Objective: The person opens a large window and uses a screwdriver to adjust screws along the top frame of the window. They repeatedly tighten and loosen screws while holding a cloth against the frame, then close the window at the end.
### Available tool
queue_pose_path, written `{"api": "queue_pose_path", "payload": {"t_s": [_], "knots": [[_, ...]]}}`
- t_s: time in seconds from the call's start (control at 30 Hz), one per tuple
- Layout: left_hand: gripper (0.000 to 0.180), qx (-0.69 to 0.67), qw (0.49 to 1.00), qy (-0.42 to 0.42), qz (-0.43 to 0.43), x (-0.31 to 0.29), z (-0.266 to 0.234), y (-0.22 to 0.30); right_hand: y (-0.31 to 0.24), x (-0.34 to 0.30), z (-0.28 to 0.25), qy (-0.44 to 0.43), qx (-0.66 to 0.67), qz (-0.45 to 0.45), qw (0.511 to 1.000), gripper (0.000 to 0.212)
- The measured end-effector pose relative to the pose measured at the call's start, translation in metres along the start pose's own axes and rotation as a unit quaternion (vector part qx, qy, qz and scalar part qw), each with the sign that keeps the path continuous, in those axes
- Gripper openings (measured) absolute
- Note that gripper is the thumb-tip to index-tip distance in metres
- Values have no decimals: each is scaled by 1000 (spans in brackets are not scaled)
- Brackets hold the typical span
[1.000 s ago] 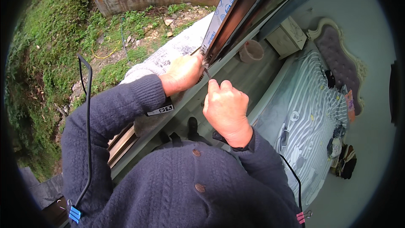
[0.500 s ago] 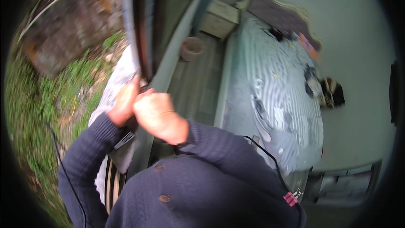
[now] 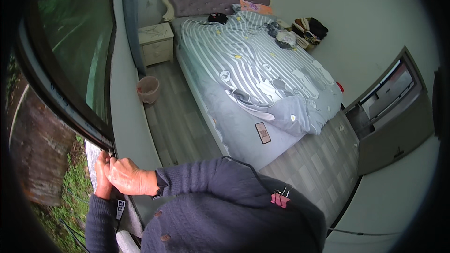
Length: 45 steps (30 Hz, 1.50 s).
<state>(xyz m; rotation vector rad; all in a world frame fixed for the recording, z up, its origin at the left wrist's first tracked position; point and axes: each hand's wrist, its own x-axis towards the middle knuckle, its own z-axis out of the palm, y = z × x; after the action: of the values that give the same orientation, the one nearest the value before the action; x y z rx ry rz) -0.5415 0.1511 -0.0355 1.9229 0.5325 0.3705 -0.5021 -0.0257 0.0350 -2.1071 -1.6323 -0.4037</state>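
Since a second ago, the right hand [image 3: 126, 176] has come up against the left hand [image 3: 101, 175], and the view has swung toward the bed [image 3: 253, 84]. Both sit at the lower end of the dark window frame [image 3: 58, 94], on the person's left; the right hand's fingers are curled in, but whether either hand grips anything I cannot tell.

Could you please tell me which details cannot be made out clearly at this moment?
- Head view: whatever the right hand may be holding, hidden by that curled hand itself.
- Head view: part of the left hand, covered by the right one.
- Head view: the upper part of the left sleeve, cut off by the lower edge.
- Head view: the fine pattern on the phone, too small.
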Motion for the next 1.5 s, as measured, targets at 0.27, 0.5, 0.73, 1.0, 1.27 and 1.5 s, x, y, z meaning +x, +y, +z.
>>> {"api": "queue_pose_path", "payload": {"t_s": [0.27,0.5,0.73,1.0,1.27,1.5], "knots": [[22,-120,991,5,-67,1,-3,5,13,3,-9,-7,128,22,992,16],[13,88,996,23,15,-5,-6,13,20,-1,-11,4,182,50,982,15],[12,-94,995,-39,-14,-12,-6,31,18,0,-13,3,164,70,984,16],[18,-155,986,-52,-23,-19,-1,43,14,1,-15,0,118,44,992,17],[30,-130,984,-112,-45,-20,-15,42,19,-4,-28,-13,145,-15,989,18],[25,-112,991,-65,-20,-10,-15,20,15,-7,-6,11,138,34,990,15]]}}
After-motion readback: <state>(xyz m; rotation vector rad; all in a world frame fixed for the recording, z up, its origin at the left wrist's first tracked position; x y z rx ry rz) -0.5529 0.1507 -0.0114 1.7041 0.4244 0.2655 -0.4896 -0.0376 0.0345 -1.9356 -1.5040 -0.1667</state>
